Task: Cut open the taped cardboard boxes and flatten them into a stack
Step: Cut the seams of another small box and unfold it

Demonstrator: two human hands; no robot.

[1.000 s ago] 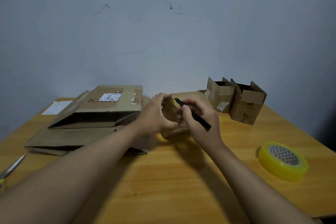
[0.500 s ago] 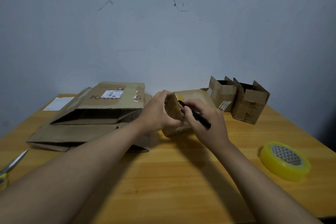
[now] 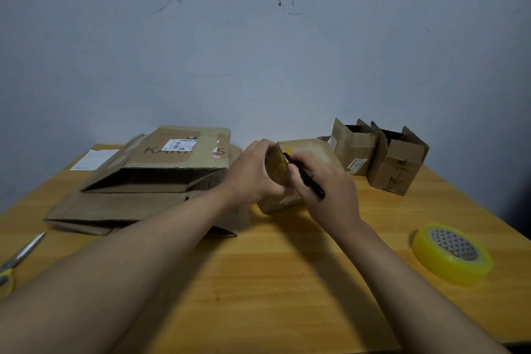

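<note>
A small taped cardboard box (image 3: 309,149) stands tilted on the wooden table (image 3: 273,282) in the middle. My left hand (image 3: 253,174) grips its left side, fingers curled over the top edge. My right hand (image 3: 327,184) holds a black cutter (image 3: 304,177) like a pen, its tip against the box's taped near face. To the left lies a pile of flattened cardboard boxes (image 3: 149,181), the top one with a white label. Two small boxes with open flaps (image 3: 356,149) (image 3: 398,164) stand at the back right.
A yellow roll of tape (image 3: 451,253) lies at the right front. Scissors (image 3: 20,259) with a yellow handle lie at the left edge. A white paper (image 3: 94,158) lies at the back left. A grey wall rises behind the table.
The cutter's tip has slid a little along the box's near face, and my right hand has shifted slightly right and down. My left hand keeps its grip.
</note>
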